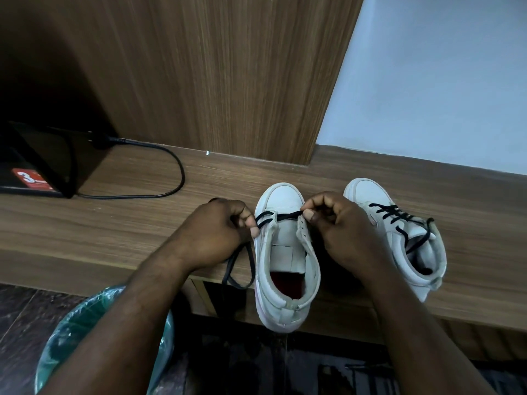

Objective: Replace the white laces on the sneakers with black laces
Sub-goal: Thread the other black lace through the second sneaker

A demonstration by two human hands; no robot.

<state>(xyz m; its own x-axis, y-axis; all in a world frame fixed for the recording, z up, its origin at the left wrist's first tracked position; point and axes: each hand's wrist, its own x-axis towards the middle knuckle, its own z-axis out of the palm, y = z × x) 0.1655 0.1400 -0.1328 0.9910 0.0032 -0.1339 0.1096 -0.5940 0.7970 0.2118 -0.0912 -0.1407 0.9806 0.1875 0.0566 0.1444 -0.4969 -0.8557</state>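
Both our hands pinched the black lace [281,216]: left grip [218,232], right grip [332,220], across the unlaced sneaker [285,258]. Limp cord, we reckoned; hold near its tips.

We cannot see the right end of the black lace [281,216]: it goes inside the grip of the right hand [340,232]. This hand also covers the left side of the right sneaker [399,238]. The left hand [212,236] hides part of the lace. The black box [31,166] is cut by the left edge, and its red label [30,178] is too small to read. The arm covers much of the green bin [85,332].
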